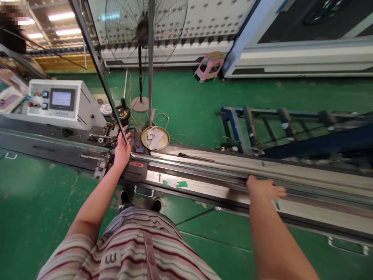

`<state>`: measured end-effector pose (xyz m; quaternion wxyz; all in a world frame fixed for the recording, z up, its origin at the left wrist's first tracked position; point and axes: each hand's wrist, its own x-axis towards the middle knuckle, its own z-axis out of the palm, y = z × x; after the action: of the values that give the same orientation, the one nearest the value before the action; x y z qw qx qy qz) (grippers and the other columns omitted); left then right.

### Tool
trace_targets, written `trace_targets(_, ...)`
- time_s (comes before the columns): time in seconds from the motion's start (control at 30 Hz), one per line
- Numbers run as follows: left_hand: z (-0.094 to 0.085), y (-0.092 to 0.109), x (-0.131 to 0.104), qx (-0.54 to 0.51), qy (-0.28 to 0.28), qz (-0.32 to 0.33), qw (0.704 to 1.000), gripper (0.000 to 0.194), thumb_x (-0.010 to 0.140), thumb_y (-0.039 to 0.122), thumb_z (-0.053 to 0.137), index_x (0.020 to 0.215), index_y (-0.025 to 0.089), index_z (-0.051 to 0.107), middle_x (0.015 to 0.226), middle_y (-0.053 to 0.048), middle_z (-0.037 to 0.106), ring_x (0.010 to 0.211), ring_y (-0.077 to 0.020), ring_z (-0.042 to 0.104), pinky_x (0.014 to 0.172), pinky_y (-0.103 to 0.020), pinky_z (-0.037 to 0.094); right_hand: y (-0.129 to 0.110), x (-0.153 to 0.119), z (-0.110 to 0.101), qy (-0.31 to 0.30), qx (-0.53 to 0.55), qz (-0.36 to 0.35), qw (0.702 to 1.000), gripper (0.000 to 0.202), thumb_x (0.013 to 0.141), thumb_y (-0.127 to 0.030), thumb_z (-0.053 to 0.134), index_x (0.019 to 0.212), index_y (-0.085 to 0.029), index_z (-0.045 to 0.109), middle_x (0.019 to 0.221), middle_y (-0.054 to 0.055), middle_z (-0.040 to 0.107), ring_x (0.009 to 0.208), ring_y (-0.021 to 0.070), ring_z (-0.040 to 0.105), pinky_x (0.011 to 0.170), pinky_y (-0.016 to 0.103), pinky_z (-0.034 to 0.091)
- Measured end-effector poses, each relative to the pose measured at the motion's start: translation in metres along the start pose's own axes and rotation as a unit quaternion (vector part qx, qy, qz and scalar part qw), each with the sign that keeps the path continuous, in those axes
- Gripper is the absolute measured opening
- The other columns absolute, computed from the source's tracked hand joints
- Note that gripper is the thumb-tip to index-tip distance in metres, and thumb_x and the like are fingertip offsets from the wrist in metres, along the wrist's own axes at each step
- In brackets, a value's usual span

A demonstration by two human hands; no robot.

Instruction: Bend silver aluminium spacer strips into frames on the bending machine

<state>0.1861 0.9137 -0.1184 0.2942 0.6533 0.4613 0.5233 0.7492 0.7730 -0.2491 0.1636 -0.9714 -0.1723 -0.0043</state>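
Note:
My left hand is closed on the lower end of a long, thin dark metal strip, which slants up past the top left of the view. Just left of that hand sits a roller-and-clamp mechanism on the machine bed. My right hand reaches over the long metal rail, its fingers stretched to the right and slightly blurred. It rests on or just above the rail; I cannot tell which. A thin rod with a dark handle lies behind the rail.
A round tray with crumpled cloth stands behind the bed. At left is a control box with a screen. Beyond are a standing fan, a pink stool and a blue rack. Another person is at upper left.

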Motion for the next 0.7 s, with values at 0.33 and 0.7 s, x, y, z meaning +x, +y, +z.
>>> trace_targets(0.33,-0.158,-0.069,0.049,0.059,0.029,0.001,0.998,0.068,0.095,0.014,0.046,0.157,0.024,0.02,0.139,-0.017,0.06,0.115,-0.0198,0.069,0.099,-0.035,0.057,-0.089,-0.141,0.034,0.048,-0.007,-0.112,0.992,0.051,0.09,-0.038,0.046,0.115,-0.006,0.075,0.122,0.031,0.064,0.134,0.0434,0.042,0.105,0.062,0.034)
trace_targets(0.7,-0.326,-0.111,0.101,0.169,0.071,-0.033,0.983,0.066,0.097,0.013,0.047,0.154,0.015,0.014,0.135,-0.018,0.062,0.113,-0.0204,0.068,0.104,-0.045,0.054,-0.185,-0.291,0.04,-0.01,-0.026,-0.244,0.969,0.049,0.102,-0.04,0.034,0.113,-0.01,0.071,0.119,0.027,0.065,0.124,0.0382,0.053,0.104,0.056,0.037)
